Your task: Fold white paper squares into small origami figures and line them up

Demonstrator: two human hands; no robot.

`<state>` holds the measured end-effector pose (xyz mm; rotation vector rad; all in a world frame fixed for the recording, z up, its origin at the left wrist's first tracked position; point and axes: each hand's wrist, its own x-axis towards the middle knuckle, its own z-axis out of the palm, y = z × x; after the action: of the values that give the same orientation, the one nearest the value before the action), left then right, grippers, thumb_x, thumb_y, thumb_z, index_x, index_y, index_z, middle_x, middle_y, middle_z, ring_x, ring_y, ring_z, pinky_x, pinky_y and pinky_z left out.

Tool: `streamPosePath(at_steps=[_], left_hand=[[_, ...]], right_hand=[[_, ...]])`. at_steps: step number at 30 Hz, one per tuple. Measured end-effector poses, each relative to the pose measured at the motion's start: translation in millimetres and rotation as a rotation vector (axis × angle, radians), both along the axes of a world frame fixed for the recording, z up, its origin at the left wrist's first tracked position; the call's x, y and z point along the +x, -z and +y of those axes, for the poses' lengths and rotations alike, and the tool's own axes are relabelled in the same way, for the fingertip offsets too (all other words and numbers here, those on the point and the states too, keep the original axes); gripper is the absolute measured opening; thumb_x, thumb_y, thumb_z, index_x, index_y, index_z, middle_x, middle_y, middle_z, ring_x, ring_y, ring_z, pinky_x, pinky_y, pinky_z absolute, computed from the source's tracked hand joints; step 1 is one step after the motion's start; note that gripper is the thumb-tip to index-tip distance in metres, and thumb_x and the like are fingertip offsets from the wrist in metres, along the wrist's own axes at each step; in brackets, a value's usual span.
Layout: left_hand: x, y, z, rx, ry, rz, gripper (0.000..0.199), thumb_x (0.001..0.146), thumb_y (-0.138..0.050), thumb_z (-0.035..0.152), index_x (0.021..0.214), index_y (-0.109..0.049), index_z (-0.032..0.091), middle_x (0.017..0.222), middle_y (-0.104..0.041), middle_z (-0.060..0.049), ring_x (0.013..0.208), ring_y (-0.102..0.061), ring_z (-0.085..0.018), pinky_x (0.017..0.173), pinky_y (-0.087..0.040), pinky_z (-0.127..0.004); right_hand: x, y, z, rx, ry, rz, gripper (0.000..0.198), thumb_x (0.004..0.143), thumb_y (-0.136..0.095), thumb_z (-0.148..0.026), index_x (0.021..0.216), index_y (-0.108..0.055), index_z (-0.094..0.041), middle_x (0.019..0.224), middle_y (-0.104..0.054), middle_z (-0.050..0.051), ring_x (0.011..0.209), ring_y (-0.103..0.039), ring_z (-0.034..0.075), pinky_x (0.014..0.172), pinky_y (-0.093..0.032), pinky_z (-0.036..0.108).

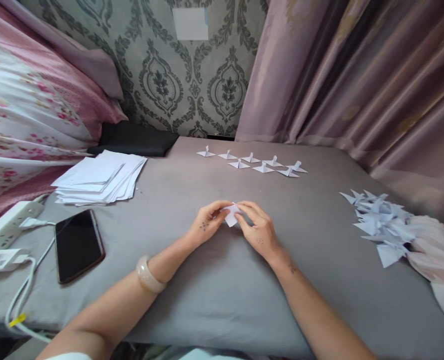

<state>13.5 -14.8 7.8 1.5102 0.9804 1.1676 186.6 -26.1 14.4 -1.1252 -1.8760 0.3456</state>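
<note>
Between my two hands is a small folded piece of white paper (231,217), held just above the grey cloth. My left hand (209,220) pinches its left side between thumb and fingers. On the right side, my right hand (257,224) grips it the same way. My fingertips hide the paper's upper edges. Beyond my hands, several folded white paper cranes (264,167) stand in two rows. More folded paper cranes (385,220) lie heaped at the right.
At the left are a stack of white paper (101,177), a dark phone (78,246) and a white power strip (4,227) with cables. Behind the stack lies a folded black cloth (135,139). A pale cloth (432,250) is bunched at the right edge. Curtains (319,70) hang behind.
</note>
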Motion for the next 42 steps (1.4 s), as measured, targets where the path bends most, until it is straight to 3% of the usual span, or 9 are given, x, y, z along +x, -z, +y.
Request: streamPosePath(at_steps=[8, 13, 16, 19, 23, 27, 32, 37, 42], left_hand=[[0.3, -13.6, -4.0, -0.076, -0.018, 0.139, 0.031, 0.081, -0.062, 0.040, 0.098, -0.068, 0.015, 0.081, -0.063, -0.004, 0.065, -0.051, -0.011, 0.063, -0.042, -0.023], [-3.4, -26.0, -5.1, 0.039, -0.033, 0.241, 0.030, 0.079, -0.065, 0.044, 0.070, -0.069, 0.016, 0.085, -0.057, -0.005, 0.078, -0.050, -0.015, 0.072, -0.040, -0.026], [-2.9, -27.6, -6.5, -0.140, 0.068, 0.071, 0.029, 0.080, -0.064, 0.045, 0.076, -0.069, 0.016, 0.082, -0.062, -0.005, 0.078, -0.055, -0.016, 0.075, -0.042, -0.028], [0.3, -25.9, -8.2, -0.369, 0.139, -0.129, 0.031, 0.077, -0.068, 0.045, 0.090, -0.069, 0.016, 0.080, -0.067, -0.005, 0.073, -0.059, -0.015, 0.070, -0.044, -0.027], [4.8, -20.8, -6.0, -0.465, 0.051, -0.284, 0.030, 0.072, -0.074, 0.042, 0.083, -0.070, 0.014, 0.077, -0.069, -0.004, 0.066, -0.059, -0.012, 0.064, -0.043, -0.023], [6.1, -15.7, -1.2, -0.541, -0.043, -0.441, 0.029, 0.068, -0.078, 0.039, 0.081, -0.069, 0.015, 0.074, -0.068, -0.002, 0.064, -0.060, -0.012, 0.062, -0.045, -0.023], [6.3, -13.9, -1.4, -0.524, -0.056, -0.366, 0.030, 0.068, -0.078, 0.040, 0.080, -0.070, 0.013, 0.072, -0.069, -0.004, 0.060, -0.060, -0.012, 0.057, -0.045, -0.024], [6.2, -11.6, -1.9, -0.509, 0.001, -0.252, 0.041, 0.078, -0.063, 0.052, 0.072, -0.066, 0.011, 0.060, -0.061, -0.003, 0.051, -0.052, -0.010, 0.048, -0.038, -0.022], [4.1, -12.9, -1.3, -0.237, -0.307, -0.028, 0.027, 0.076, -0.067, 0.041, 0.081, -0.065, 0.015, 0.078, -0.065, -0.003, 0.068, -0.056, -0.012, 0.063, -0.044, -0.024]], right_hand=[[2.0, -7.7, 2.4, -0.081, 0.057, 0.070, 0.007, 0.081, -0.062, -0.026, 0.078, -0.065, -0.022, 0.086, -0.060, 0.004, 0.082, -0.058, 0.016, 0.076, -0.047, 0.031], [5.7, -19.1, 3.2, -0.379, 0.087, 0.377, 0.016, 0.079, -0.064, -0.036, 0.080, -0.061, -0.020, 0.074, -0.062, 0.001, 0.065, -0.053, 0.014, 0.064, -0.044, 0.029], [4.8, -23.9, 4.0, -0.548, 0.053, 0.611, 0.024, 0.074, -0.069, -0.041, 0.081, -0.061, -0.020, 0.070, -0.063, 0.000, 0.062, -0.054, 0.013, 0.059, -0.043, 0.027], [3.6, -26.4, 4.6, -0.601, 0.013, 0.688, 0.027, 0.069, -0.074, -0.040, 0.083, -0.063, -0.019, 0.070, -0.064, 0.000, 0.061, -0.054, 0.012, 0.059, -0.042, 0.026], [2.7, -25.6, 3.6, -0.711, -0.031, 0.825, 0.036, 0.070, -0.074, -0.043, 0.096, -0.064, -0.020, 0.075, -0.067, 0.000, 0.064, -0.056, 0.012, 0.057, -0.041, 0.025], [-0.6, -21.1, 1.5, -0.865, -0.044, 0.752, 0.038, 0.068, -0.074, -0.047, 0.090, -0.070, -0.017, 0.079, -0.067, 0.003, 0.068, -0.056, 0.013, 0.056, -0.040, 0.024], [-4.0, -16.2, 1.8, -0.852, -0.015, 0.678, 0.033, 0.068, -0.071, -0.047, 0.077, -0.073, -0.016, 0.068, -0.065, 0.003, 0.064, -0.053, 0.013, 0.056, -0.040, 0.025], [-2.6, -13.6, 3.9, -0.809, 0.037, 0.624, 0.034, 0.066, -0.071, -0.050, 0.066, -0.069, -0.015, 0.057, -0.060, 0.000, 0.055, -0.048, 0.011, 0.054, -0.037, 0.025], [-0.4, -13.6, 4.7, -0.763, 0.165, 0.569, 0.032, 0.065, -0.073, -0.047, 0.062, -0.066, -0.016, 0.057, -0.061, 0.000, 0.053, -0.048, 0.011, 0.057, -0.039, 0.026]])
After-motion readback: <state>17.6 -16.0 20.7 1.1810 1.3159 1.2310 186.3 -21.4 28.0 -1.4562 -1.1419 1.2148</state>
